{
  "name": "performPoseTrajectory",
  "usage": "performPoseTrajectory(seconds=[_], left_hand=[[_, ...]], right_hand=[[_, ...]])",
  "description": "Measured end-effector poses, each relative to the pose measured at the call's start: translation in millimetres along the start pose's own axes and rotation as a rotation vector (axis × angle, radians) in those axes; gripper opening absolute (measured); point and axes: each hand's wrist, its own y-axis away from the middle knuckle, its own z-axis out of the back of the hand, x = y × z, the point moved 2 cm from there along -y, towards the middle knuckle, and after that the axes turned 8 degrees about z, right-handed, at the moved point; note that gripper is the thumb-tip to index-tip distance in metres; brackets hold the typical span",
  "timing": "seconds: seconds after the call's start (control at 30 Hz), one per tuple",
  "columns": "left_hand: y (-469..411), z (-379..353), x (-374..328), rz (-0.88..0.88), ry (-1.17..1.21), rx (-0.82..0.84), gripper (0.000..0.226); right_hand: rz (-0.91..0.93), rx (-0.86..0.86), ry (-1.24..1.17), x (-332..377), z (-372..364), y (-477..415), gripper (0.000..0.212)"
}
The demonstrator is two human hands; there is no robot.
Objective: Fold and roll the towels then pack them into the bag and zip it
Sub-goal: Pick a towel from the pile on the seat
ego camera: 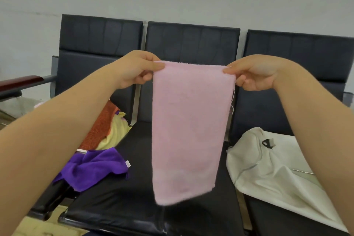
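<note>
Both hands are up in front of me. My left hand (138, 70) pinches the top left corner of the pink towel (187, 130) between thumb and forefinger, its other fingers curled underneath. My right hand (254, 73) pinches the top right corner in the same way. The top edge is stretched level between them, and the pink towel hangs down as a long, narrow strip over the middle seat (124, 207) of a row of dark padded chairs. Its lower end is slightly blurred, so I cannot tell whether it touches the cushion.

On the seat to my left lies a loose heap of cloths: a purple towel (95, 166) nearest me, a yellow towel (115, 130) behind it and an orange-red towel (99, 126) draped over that. On the seat to my right the white bag (268, 168) lies slumped and flat, with a black zip pull (267, 143) showing near its top.
</note>
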Motion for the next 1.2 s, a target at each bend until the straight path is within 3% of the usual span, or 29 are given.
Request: performPoseTrajectory(seconds=[0.1,0.2,0.33,0.43,0.57,0.67,0.8,0.93,1.1,1.2], left_hand=[[-17.3,-4.6,8.8,0.154,-0.057,-0.057,0.009],[-39.4,-16.1,14.7,0.210,-0.062,-0.232,0.009],[-57.2,-24.6,8.1,0.108,0.046,-0.431,0.013],[-59.2,-22.3,11.5,0.012,0.129,-0.451,0.015],[-40.9,-28.9,48.6,-0.051,0.084,-0.372,0.008],[-11.4,-48.3,101.9,-0.029,-0.006,-0.296,0.009],[47.6,-89.7,204.6,0.062,-0.174,-0.167,0.026],[103.8,-126.9,289.2,0.121,-0.357,-0.056,0.021],[136.9,-138.5,316.8,0.106,-0.533,-0.073,0.027],[142.6,-141.8,322.1,0.072,-0.583,-0.100,0.031]], right_hand=[[-0.040,-0.102,0.080,-9.9,-6.1,-18.5,0.006],[0.029,-0.282,0.089,-17.3,-15.2,-42.0,0.010],[0.289,-0.518,0.222,-18.9,-20.7,-64.3,0.008],[0.416,-0.594,0.243,-26.3,-21.4,-67.4,0.007],[0.456,-0.563,0.250,-68.4,-34.9,-56.6,0.008],[0.424,-0.531,0.392,-134.1,-58.2,-41.3,0.012],[0.298,-0.418,0.487,-239.0,-111.6,-4.8,0.009],[0.152,-0.222,0.561,-320.1,-160.6,37.7,0.015],[0.214,-0.168,0.624,-342.9,-173.4,61.8,0.018],[0.219,-0.172,0.502,-343.5,-173.8,65.3,0.021]])
